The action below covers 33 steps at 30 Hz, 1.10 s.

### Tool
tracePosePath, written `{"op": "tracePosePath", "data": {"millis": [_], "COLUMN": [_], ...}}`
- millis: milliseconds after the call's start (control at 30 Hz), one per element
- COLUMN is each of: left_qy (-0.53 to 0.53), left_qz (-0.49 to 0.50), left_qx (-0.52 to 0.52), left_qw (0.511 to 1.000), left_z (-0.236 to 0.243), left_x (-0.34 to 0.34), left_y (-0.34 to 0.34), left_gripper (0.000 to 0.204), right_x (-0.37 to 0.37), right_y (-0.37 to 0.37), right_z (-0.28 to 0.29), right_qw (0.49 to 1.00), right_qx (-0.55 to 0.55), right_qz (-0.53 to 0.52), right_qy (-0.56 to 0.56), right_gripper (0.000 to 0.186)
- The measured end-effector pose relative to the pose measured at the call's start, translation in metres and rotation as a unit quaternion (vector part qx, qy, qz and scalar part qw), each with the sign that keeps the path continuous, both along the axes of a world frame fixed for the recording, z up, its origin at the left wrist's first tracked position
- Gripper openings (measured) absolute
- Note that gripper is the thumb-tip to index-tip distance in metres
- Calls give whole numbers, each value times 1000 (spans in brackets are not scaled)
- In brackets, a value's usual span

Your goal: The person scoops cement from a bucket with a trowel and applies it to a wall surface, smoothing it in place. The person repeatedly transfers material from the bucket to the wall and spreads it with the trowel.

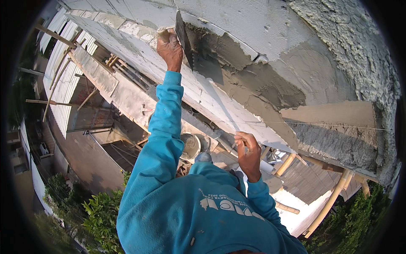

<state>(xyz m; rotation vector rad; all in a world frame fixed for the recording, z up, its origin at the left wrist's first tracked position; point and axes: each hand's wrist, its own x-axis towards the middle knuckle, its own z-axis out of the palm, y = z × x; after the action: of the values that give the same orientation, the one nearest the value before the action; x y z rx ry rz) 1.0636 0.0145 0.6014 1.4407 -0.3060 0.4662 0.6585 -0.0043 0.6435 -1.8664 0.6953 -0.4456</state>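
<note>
Up at the wall, my left hand [170, 50] is closed round the handle of a trowel [183, 40]. Its dark metal blade is seen nearly edge-on, against the wet grey mortar [249, 80] spread over the pale block wall [262, 25]. Lower and to the right, my right hand [249, 155] is raised beside the wall's lower edge. Its fingers are curled in toward the thumb, and whether anything is between them is hidden. A thin taut string [270, 122] runs across the mortar above this hand.
Below lies a plank walkway [127, 91] with a hammer [148, 110] on it. A round bucket [190, 146] stands near my body. Bamboo poles [330, 203] jut out at the lower right. A rough cement ledge [338, 139] projects at right. Far below are roofs and shrubs.
</note>
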Motion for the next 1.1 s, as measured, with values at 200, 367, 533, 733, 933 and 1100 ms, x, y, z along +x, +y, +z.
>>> {"op": "tracePosePath", "data": {"millis": [200,367,533,733,933,1100], "left_qy": [-63,-80,-60,-36,-15,3], "left_qz": [44,-15,-2,14,18,10], "left_qx": [49,6,-1,-1,-71,-86], "left_qw": [996,997,998,999,997,996], "left_z": [-3,1,3,10,11,13], "left_x": [-8,-33,-73,-130,-191,-225], "left_y": [-17,-26,-44,-65,-93,-110], "left_gripper": [28,26,27,37,42,37], "right_x": [-27,-48,-77,-107,-129,-140], "right_y": [-17,-30,-40,-59,-73,-80], "right_z": [-11,-8,-17,-31,-24,-23], "right_qw": [999,998,999,999,998,997], "right_qx": [-27,-55,-34,-23,-16,5], "right_qz": [1,4,4,25,48,67], "right_qy": [-17,-29,-24,-7,37,45], "right_gripper": [22,20,19,21,22,21]}}
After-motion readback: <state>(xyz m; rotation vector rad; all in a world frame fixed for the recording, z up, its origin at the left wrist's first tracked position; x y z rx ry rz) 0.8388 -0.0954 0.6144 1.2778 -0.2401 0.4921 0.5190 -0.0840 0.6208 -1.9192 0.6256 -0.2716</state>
